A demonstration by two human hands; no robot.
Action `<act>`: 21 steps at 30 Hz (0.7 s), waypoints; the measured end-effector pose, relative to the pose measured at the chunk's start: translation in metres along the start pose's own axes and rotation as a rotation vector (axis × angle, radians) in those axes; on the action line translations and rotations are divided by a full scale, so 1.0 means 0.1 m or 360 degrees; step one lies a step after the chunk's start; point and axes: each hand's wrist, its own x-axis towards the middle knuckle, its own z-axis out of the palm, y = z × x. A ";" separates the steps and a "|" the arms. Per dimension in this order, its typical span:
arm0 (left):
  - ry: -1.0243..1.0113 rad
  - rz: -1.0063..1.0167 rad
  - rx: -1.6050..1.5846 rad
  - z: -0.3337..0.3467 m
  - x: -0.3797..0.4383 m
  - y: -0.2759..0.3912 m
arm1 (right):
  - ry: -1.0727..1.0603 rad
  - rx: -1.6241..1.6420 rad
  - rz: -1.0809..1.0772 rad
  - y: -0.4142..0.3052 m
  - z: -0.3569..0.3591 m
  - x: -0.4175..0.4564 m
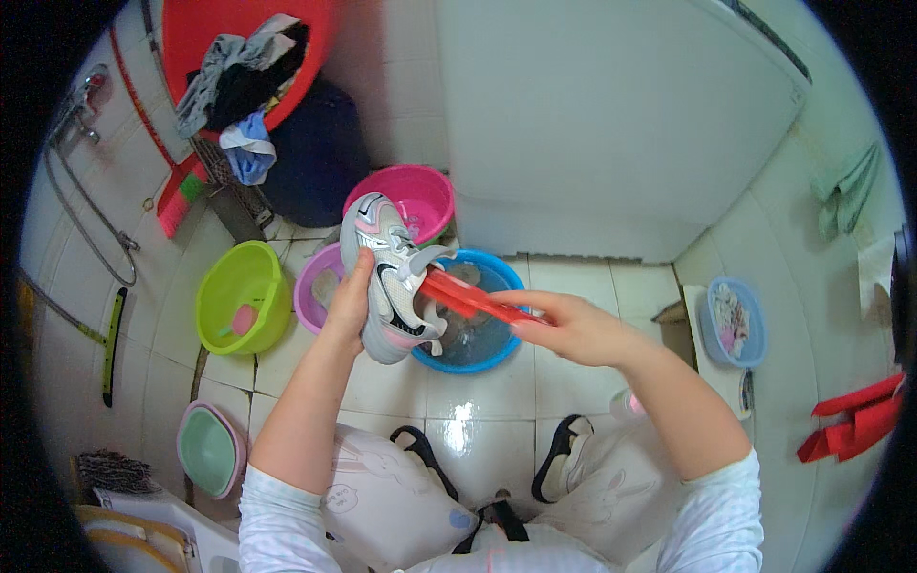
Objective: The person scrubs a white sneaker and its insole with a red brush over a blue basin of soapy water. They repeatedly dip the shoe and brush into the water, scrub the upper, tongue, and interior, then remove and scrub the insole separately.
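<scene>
My left hand (351, 297) holds a grey, white and pink sneaker (390, 276) by its sole side, toe pointing away from me. The fingers of my right hand (566, 322) grip the handle of a red plastic brush (473, 297), whose far end reaches into the shoe's opening. What the brush touches inside is hidden. Below the shoe and brush stands a blue basin (466, 369) of cloudy water with greyish items in it. A purple basin (304, 286), partly hidden by the shoe, stands to its left.
A pink basin (437, 193) stands behind the shoe, a lime-green basin (215, 315) at left. A red tub (319, 43) of clothes tops a dark blue container (322, 157). Nested small basins (208, 451) lie lower left; a light-blue basket (752, 336) sits right. The tiled floor (480, 430) has a shiny patch.
</scene>
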 end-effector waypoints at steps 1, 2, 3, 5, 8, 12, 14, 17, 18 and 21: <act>-0.0094 0.0033 -0.0109 0.01 0.00 -0.02 | -0.0032 0.0196 0.0161 0.00 -0.13 -0.07; -0.0018 -0.0033 -0.0196 0.02 0.00 0.00 | -0.0037 0.0386 0.0391 0.03 -0.24 -0.14; -0.0050 -0.0067 -0.0320 0.04 -0.01 0.02 | -0.0338 0.0916 0.0183 0.06 -0.32 -0.17; -0.0169 -0.0158 -0.0494 0.08 -0.04 0.11 | -0.1004 0.2036 -0.0149 0.20 -0.38 -0.12; -0.0471 -0.0289 -0.0553 0.21 -0.15 0.16 | -0.0856 0.2018 -0.0184 0.39 -0.35 0.04; -0.0537 -0.0186 -0.0233 0.36 -0.28 0.14 | -0.0737 0.1696 -0.0227 0.31 -0.38 0.26; -0.0514 -0.0030 -0.0086 0.41 -0.33 0.11 | -0.0564 0.1359 -0.0077 0.17 -0.42 0.34; -0.0379 0.0004 0.0007 0.45 -0.34 0.12 | -0.0343 0.0981 0.0015 -0.01 -0.39 0.46; -0.0348 -0.0039 0.0051 0.45 -0.34 0.13 | -0.0264 0.0862 0.0036 -0.04 -0.34 0.52; -0.0377 -0.0071 0.0152 0.46 -0.36 0.17 | -0.0166 0.0699 -0.0124 -0.04 -0.17 0.68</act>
